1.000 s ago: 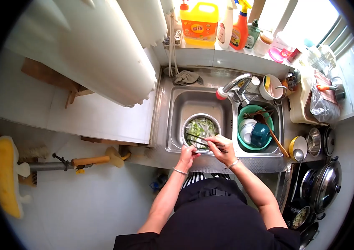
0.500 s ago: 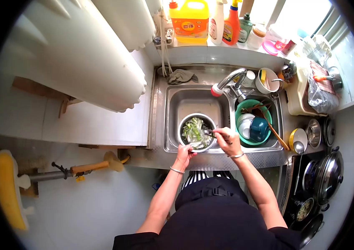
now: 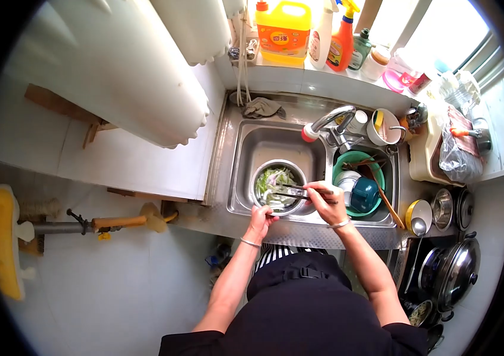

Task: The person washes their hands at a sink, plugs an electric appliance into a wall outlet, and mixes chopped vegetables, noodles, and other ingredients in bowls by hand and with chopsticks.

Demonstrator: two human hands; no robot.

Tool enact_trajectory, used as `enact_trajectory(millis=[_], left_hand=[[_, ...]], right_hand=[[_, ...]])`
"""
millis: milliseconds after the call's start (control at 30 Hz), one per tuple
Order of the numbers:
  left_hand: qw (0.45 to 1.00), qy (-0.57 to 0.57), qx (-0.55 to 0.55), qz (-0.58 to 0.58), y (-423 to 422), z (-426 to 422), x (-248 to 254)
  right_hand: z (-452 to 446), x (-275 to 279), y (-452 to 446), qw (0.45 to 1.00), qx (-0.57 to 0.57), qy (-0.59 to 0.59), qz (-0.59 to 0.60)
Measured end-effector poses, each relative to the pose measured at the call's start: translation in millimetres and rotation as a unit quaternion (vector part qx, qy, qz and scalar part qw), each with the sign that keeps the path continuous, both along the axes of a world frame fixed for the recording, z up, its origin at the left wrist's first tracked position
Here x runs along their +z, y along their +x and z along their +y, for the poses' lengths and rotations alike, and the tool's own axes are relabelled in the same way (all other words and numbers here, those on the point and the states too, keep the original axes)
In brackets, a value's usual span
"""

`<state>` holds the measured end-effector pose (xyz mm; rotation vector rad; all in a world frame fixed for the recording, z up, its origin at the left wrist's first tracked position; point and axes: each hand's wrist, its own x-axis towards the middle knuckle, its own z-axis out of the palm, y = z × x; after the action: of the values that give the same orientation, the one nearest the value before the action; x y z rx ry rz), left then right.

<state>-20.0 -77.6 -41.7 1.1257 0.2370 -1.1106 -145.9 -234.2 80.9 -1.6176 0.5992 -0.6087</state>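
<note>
Dark chopsticks (image 3: 291,195) reach into green-and-white vegetables (image 3: 270,180) in a metal bowl (image 3: 279,162).

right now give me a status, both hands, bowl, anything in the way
Left hand gripping bowl at near rim. Right hand holding chopsticks, tips at greens inside. Nothing seen blocking; tap beyond, off right.

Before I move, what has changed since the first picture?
The right hand has shifted right, drawing the tips of the chopsticks from the left of the bowl toward its middle; the food is rearranged. Nothing was taken or let go. The left hand still grips the bowl; the faucet is unmoved.
</note>
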Motion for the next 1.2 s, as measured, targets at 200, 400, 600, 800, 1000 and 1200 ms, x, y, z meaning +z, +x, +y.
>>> enact_trajectory(millis=[200,400,600,800,1000,1200], left_hand=[[1.0,-0.016,-0.007,-0.007,3,0,-10],[1.0,-0.025,-0.007,0.002,1,-3,2],[0.999,-0.028,-0.024,-0.002,-1,-5,1],[1.0,-0.003,-0.01,0.003,3,0,1],[1.0,-0.017,-0.014,0.013,4,0,2],[1.0,-0.005,-0.019,-0.015,10,0,3]], right_hand=[[5,4,-10,0.987,0.144,-0.068,0.034],[-9,5,0,0.985,0.064,-0.157,0.02],[-23,12,4,0.999,-0.025,-0.048,0.002],[11,1,12,0.985,0.045,-0.164,0.033],[27,10,7,0.984,0.063,-0.168,-0.002],[1,-10,4,0.99,0.045,-0.135,0.014]])
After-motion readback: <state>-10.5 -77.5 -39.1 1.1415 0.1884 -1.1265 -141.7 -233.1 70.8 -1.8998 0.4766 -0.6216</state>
